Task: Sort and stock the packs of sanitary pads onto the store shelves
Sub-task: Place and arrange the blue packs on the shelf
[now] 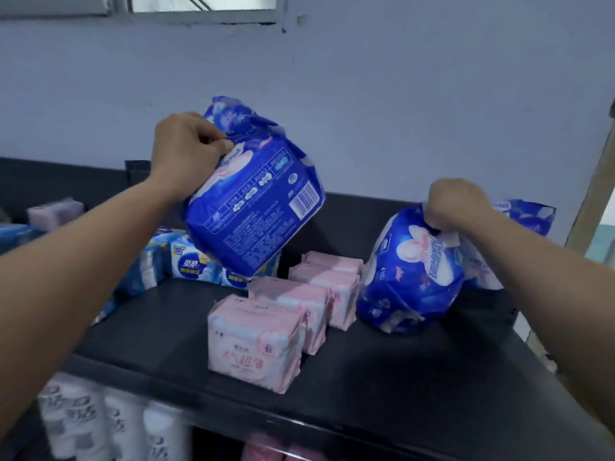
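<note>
1. A person stocks a black shelf [416,377], with a dark-blue pack of pads in each hand.
2. The left hand [189,151], centre-left of the frame, has its fingers curled tight round the gathered top flap of the left blue pack [253,207]. The pack hangs tilted in the air, barcode side to the camera, above the light-blue packs [196,261].
3. The right hand [456,204], right of centre, is a closed fist on the bunched top of the right blue pack [409,271]. That pack stands roughly upright just right of the pink packs [256,341]. Its base seems to touch the shelf, though whether it bears weight there cannot be told.
4. A third blue pack [529,214] lies behind the right wrist, at the right edge.
5. The pink packs sit in a row running from the centre foreground toward the back.
6. The packs look light, since each hangs from one hand by its wrapper alone.
7. They look soft. The film creases and bulges, so a squeeze would probably dent the pads rather than break anything.
8. The glossy film may be slippery on its flat faces. The crimped top flap looks the surest hold, and a grip across both sides should serve for setting a pack square.
9. White bottles [83,420] stand on a lower shelf, lower left.
</note>
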`<state>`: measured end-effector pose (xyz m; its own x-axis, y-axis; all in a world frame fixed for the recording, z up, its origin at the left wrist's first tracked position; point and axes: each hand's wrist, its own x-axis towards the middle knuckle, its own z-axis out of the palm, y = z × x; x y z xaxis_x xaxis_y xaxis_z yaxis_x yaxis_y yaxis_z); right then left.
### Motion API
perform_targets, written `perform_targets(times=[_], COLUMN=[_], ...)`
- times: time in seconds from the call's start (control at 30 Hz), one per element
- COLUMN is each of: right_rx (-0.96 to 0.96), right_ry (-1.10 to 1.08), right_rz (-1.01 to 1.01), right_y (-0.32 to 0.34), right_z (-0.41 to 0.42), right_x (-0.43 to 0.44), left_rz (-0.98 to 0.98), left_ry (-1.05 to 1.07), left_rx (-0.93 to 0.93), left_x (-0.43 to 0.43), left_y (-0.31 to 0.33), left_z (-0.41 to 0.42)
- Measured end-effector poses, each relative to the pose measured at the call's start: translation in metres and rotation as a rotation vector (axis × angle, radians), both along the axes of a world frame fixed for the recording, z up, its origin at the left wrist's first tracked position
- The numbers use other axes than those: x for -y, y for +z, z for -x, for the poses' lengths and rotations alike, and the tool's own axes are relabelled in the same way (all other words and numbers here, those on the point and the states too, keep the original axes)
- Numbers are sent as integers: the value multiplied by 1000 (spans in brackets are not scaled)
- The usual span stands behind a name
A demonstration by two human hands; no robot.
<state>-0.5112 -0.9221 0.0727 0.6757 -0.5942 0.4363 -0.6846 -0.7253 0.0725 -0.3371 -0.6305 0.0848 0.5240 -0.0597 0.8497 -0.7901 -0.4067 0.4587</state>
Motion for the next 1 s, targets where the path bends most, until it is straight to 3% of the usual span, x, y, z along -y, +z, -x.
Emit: perform_targets(times=[0.2, 0.43, 0.67, 1.0], right_rx=[256, 442, 424, 324], right_ry=[239, 593, 930, 1360], right_rz=[194, -50, -222, -284], right_y=[63, 55, 27, -13], right_z=[-32, -101, -177, -260], right_x=[-81, -200, -363, -615], left_rz=[56, 30, -64, -201], left_ry=[135, 314, 547, 836], left_rx=[-35, -39, -91, -212], left_x=[-70, -191, -353, -584], left_y=[-8, -8, -20, -53], left_z=[-2, 2, 11, 25])
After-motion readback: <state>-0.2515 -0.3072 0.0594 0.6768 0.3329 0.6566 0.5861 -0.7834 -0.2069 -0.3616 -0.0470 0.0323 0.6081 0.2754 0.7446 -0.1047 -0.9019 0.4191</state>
